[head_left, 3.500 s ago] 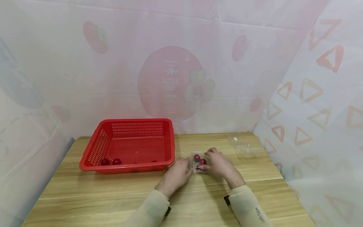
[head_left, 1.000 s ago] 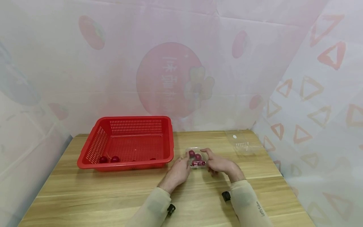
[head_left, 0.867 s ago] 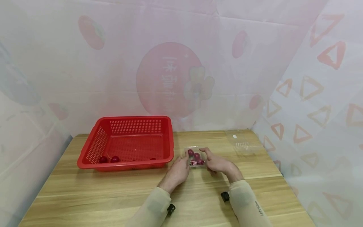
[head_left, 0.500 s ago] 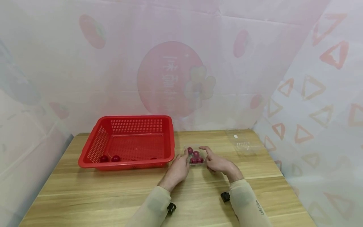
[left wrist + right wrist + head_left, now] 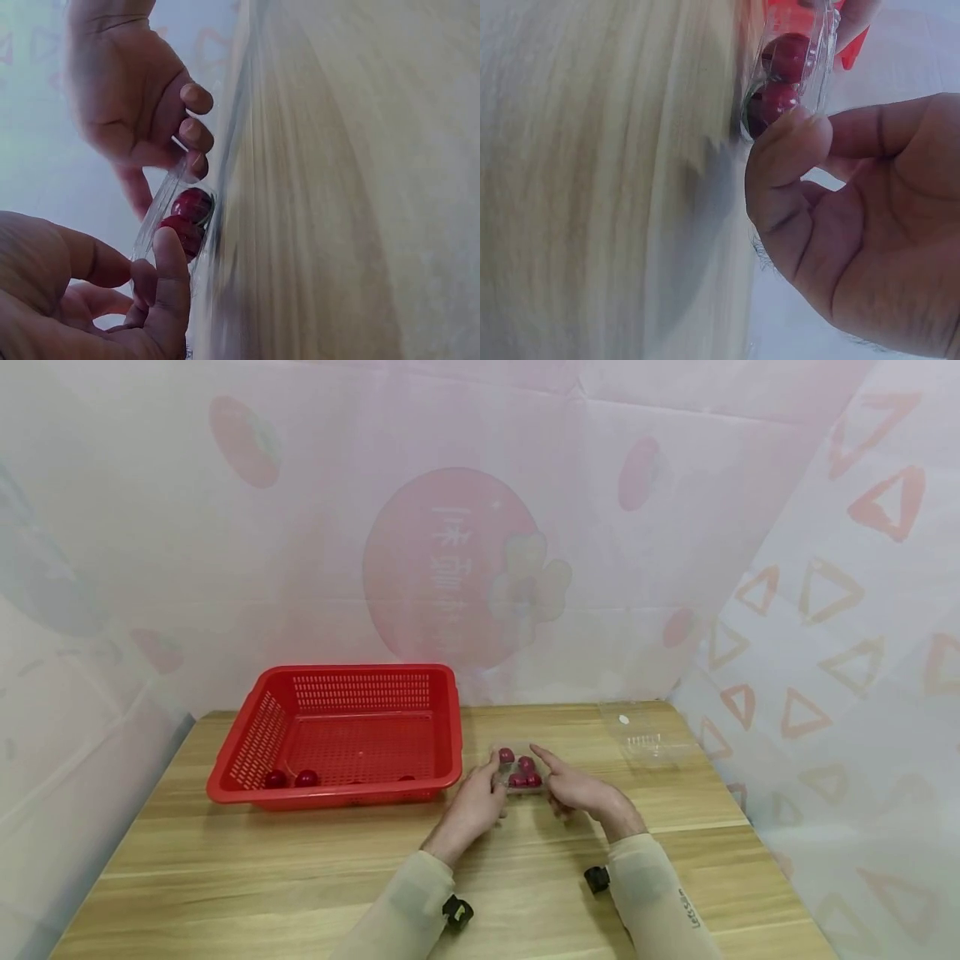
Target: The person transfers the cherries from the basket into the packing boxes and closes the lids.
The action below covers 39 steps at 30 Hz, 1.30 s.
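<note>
A small clear plastic box [image 5: 519, 790] with several dark red cherries [image 5: 527, 763] inside is between my two hands in the head view. My left hand [image 5: 472, 802] pinches its left side, the thumb along the top edge. My right hand [image 5: 585, 789] pinches the right side, with the index finger reaching along the rim. In the left wrist view the box [image 5: 161, 206] stands edge-on close over the table, with two cherries [image 5: 191, 205] showing through its wall. The right wrist view shows thumb and fingers of the right hand [image 5: 855, 202] together at the box's near end.
To the left stands a red plastic basket [image 5: 360, 789] with a few cherries [image 5: 306, 778] near its front wall. An open clear plastic box [image 5: 641, 739] lies at the table's back right corner. A printed cloth [image 5: 300, 568] hangs behind the wooden table [image 5: 262, 877].
The right hand has gone from over the box, fingers at the cherries, to its right side. The box has shifted slightly back, and the cherries have rolled about inside it.
</note>
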Motion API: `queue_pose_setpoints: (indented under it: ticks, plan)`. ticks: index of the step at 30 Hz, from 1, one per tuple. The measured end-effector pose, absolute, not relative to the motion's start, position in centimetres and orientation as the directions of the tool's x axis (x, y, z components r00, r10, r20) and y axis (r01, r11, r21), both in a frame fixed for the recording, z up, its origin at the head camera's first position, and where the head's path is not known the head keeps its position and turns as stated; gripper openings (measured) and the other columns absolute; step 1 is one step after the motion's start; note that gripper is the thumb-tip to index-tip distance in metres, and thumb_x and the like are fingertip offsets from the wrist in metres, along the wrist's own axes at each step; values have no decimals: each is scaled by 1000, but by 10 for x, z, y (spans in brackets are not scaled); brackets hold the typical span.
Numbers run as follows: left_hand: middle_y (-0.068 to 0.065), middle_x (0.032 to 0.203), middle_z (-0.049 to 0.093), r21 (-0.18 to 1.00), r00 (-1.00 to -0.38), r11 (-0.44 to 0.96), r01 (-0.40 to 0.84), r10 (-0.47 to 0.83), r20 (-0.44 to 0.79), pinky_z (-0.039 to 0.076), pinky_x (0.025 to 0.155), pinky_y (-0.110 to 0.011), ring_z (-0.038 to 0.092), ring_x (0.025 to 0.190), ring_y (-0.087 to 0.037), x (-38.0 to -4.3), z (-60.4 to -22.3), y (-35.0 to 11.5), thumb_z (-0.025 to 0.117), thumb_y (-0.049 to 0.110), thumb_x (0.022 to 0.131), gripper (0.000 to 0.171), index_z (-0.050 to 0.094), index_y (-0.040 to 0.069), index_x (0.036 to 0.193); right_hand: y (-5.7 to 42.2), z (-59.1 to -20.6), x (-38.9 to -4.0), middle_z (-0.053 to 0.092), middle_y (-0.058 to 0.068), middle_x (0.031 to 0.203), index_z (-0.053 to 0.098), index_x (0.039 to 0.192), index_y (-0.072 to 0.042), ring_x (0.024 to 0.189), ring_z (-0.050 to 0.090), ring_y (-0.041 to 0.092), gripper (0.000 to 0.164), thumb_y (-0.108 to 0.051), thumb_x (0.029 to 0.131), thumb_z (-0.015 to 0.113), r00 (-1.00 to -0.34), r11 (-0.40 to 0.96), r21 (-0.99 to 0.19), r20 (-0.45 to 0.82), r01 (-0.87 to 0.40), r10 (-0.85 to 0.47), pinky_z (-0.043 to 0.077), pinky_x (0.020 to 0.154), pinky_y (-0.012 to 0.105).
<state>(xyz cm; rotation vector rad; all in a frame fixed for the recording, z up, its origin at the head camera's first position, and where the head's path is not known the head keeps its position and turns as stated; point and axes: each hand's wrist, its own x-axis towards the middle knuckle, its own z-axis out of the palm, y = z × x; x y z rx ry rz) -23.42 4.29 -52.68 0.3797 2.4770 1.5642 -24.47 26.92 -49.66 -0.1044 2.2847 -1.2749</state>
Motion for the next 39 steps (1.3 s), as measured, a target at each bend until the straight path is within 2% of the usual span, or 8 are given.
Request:
queue_pose_setpoints:
  ticks: [11,14,16,18,22,29,34,39]
  plan:
    - [-22,126,71,916,-962,402,6,252,-104,53,60,-27,75,74,-17,-234,-527,48,53,6,118,73,23,-2,184,266,-499,-248,45,-1,70,19,190,-20,59,37,11,78,-5,115,35,-886,528,-832,-364,171,-288,49,63,29]
    - [-26,137,73,915,-966,403,-6,233,-109,52,60,-27,76,75,-17,-234,-528,47,53,8,118,73,23,-1,184,264,-501,-248,69,19,104,24,188,-16,58,39,10,72,-5,118,34,-901,508,-849,-327,147,-285,50,64,29]
    - [-26,138,73,920,-968,391,-15,225,-112,52,61,-27,76,75,-17,-235,-529,47,53,8,118,73,23,-1,184,263,-503,-249,66,22,111,28,188,-15,58,40,9,69,-5,120,35,-909,483,-863,-314,152,-276,51,64,28]
    - [-23,132,72,928,-968,370,-38,217,-126,52,63,-26,75,77,-17,-235,-529,47,52,8,118,73,23,0,185,262,-505,-251,67,18,110,31,186,-13,58,39,9,67,-5,120,36,-914,448,-878,-308,167,-263,52,64,28]
    - [-16,113,64,948,-967,311,-67,213,-138,54,66,-26,76,80,-20,-237,-532,46,51,8,119,73,22,0,185,261,-506,-255,43,-3,80,35,186,-17,62,33,9,65,-7,121,37,-913,381,-895,-336,233,-231,51,65,29]
    - [-25,119,68,955,-969,297,-23,227,-94,57,62,-25,75,75,-17,-245,-548,46,50,6,116,72,25,-4,183,260,-509,-254,45,-1,86,35,185,-17,65,35,9,69,-5,117,37,-922,380,-892,-335,244,-194,54,63,26]
    - [-20,103,70,931,-965,364,13,248,-83,55,61,-28,73,70,-20,-242,-538,44,52,5,117,72,24,-6,182,261,-507,-251,48,2,87,30,186,-12,69,43,13,66,-7,120,38,-923,447,-872,-321,200,-213,55,65,28]
    - [-30,135,76,843,-963,529,99,264,-52,66,93,-49,75,103,-32,-237,-529,45,56,5,116,70,32,-9,180,261,-501,-249,61,10,93,34,182,-2,76,52,18,65,-9,120,49,-938,636,-770,-250,41,-242,54,74,36]
